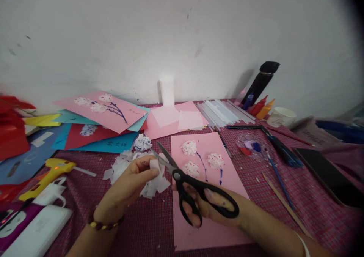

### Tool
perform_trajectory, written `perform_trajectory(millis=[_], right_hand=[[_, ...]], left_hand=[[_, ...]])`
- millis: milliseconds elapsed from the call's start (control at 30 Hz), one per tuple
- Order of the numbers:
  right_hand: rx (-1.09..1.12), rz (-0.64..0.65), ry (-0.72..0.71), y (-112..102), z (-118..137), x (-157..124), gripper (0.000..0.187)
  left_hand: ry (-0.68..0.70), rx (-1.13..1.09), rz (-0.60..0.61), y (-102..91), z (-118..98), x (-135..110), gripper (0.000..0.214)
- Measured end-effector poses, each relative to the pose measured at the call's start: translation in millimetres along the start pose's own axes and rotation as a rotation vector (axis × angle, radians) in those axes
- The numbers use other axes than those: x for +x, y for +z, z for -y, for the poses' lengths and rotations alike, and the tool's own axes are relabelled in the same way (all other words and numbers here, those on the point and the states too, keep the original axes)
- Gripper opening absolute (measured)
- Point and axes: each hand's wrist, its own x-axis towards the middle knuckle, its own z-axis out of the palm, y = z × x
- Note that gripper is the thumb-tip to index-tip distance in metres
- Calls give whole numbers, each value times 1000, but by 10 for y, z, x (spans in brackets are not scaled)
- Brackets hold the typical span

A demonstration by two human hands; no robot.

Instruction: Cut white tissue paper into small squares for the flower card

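My left hand (139,177) pinches a small piece of white paper (154,166) between thumb and fingers. Around the handles of black-handled scissors (210,194), my right hand (204,202) is closed. The scissor blades (165,154) are apart and point up and left, close beside the white paper. Below and behind my left hand lies a heap of cut white paper pieces (121,167). A crumpled white and blue paper ball (142,142) sits just past the heap. Under my right hand is a pink sheet (210,234) with several white-and-red speckled paper blossoms (189,148) and dark blue stem strokes.
Finished-looking flower cards (113,114) are stacked back left. A yellow glue gun (47,177) and white power bank (40,230) lie left. Glue sticks (224,112), paint bottles (258,107), a paper cup (282,116), a palette (253,146), brush (280,179) and phone (331,175) are right.
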Motion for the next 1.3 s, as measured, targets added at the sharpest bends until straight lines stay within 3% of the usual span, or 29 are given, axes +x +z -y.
perform_trajectory(millis=[133,233,400,567,733,867,1000,1067,1167,1300], right_hand=[[56,78,-16,-64,125,-62,65],[50,37,-92,-73,256,-81,63],[69,-64,-178,-99,338,-48,56],[33,-120,-194,-162,319,-36,54],[-27,-145,-178,-215,309,-44,54],[-41,-136,-195,-219,279,-26,43],[-128,-133,-214,-190,252,-2,47],[-216,-143,-198,-192,231,2,50],[-370,-137,-187,-212,201,1,48],[-499,-95,-131,-191,220,-7,58]], left_hand=[[38,-6,-127,-76,-27,28,21],[45,-55,-116,-90,-25,13,15],[13,-43,124,14,66,-58,13],[-3,366,420,224,138,-84,3],[56,805,411,384,-52,-145,4],[81,803,429,291,-304,-242,9],[131,512,561,99,-342,-340,7],[154,281,453,23,-270,-362,11],[160,3,157,-57,-145,-314,15],[61,-12,-202,-184,-34,-119,13]])
